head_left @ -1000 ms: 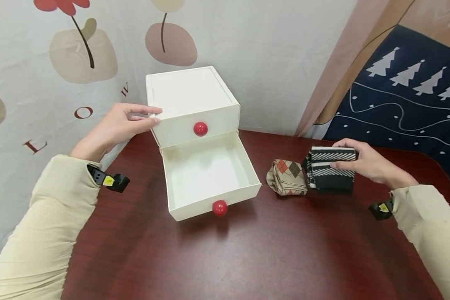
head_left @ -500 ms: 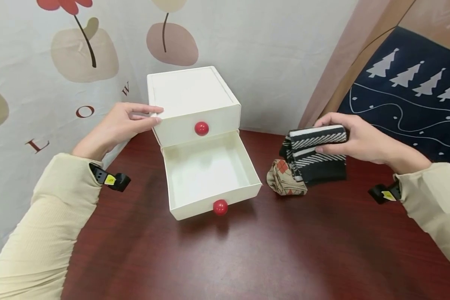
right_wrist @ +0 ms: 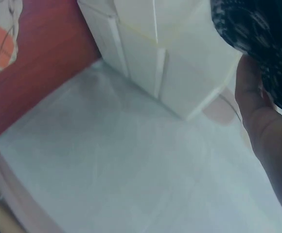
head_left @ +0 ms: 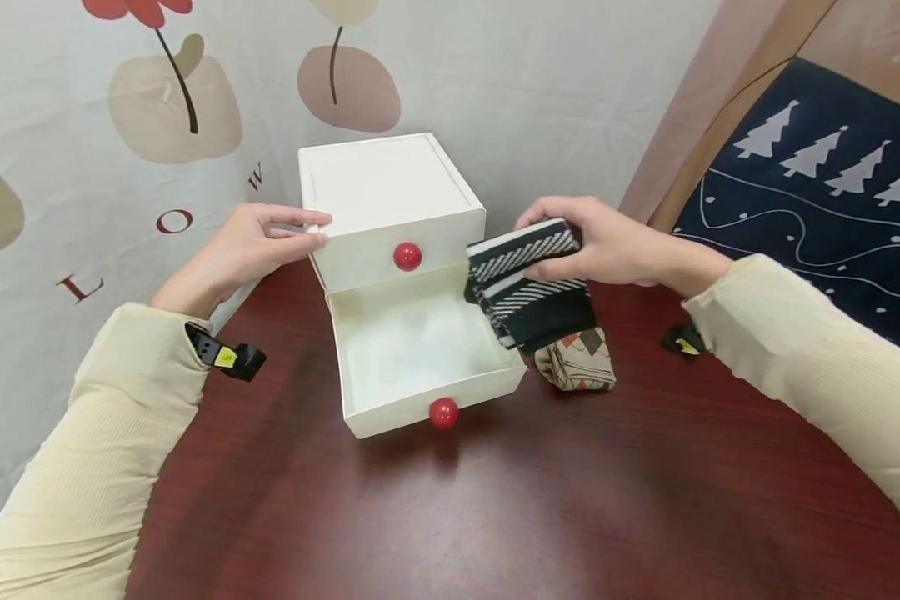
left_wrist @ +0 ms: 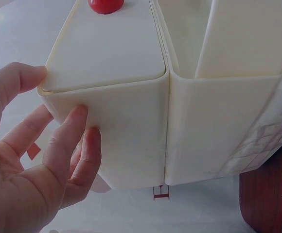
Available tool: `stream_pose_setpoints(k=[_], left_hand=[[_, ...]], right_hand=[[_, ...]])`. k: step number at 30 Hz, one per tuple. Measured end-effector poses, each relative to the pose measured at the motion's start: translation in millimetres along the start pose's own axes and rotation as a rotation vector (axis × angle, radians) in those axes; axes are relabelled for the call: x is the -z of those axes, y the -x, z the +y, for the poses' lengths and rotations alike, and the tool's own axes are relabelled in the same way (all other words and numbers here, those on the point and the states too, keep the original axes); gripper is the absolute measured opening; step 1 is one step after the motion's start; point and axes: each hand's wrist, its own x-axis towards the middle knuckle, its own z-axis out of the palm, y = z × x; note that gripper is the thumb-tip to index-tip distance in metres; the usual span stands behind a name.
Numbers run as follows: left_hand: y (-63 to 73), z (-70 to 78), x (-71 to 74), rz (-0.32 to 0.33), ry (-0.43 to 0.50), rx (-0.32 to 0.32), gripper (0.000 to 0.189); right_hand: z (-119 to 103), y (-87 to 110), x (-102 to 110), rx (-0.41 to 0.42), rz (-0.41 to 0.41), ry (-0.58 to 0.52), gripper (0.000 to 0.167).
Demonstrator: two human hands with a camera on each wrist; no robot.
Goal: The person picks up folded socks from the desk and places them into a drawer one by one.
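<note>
In the head view, my right hand (head_left: 607, 246) grips a folded pair of black-and-white striped socks (head_left: 543, 308) by its upper part. The bundle hangs over the right side of the pulled-out lower drawer (head_left: 427, 342). My left hand (head_left: 243, 250) rests its fingertips on the upper left front corner of the white two-drawer box (head_left: 386, 179). The left wrist view shows fingers (left_wrist: 73, 128) lying on the box's side wall, with the thumb at its front edge. Beige argyle socks (head_left: 581, 367), folded, lie on the table right of the drawer, partly covered by the striped bundle.
The upper drawer, with a red knob (head_left: 407, 257), is closed. Another red knob (head_left: 443, 412) sticks out from the lower drawer's front. Beneath is a dark red wooden table (head_left: 450, 508). A printed cloth (head_left: 555, 92) hangs behind the box and at the left.
My right hand has lifted the striped socks off the table and carried them left, past the argyle socks to the drawer's right side. My left hand has stayed on the box corner.
</note>
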Motion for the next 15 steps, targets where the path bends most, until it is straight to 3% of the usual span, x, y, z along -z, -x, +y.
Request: stream_pose_setpoints(k=[11, 15], left_hand=[[-0.6, 2.7, -1.1, 0.005, -0.014, -0.012, 0.042], [1.1, 3.0, -0.9, 0.012, -0.014, -0.014, 0.042]], right_hand=[[-16, -48.0, -36, -0.069, -0.138, -0.153, 0.031], [-15, -60.5, -54, -0.077, -0.186, -0.161, 0.030]])
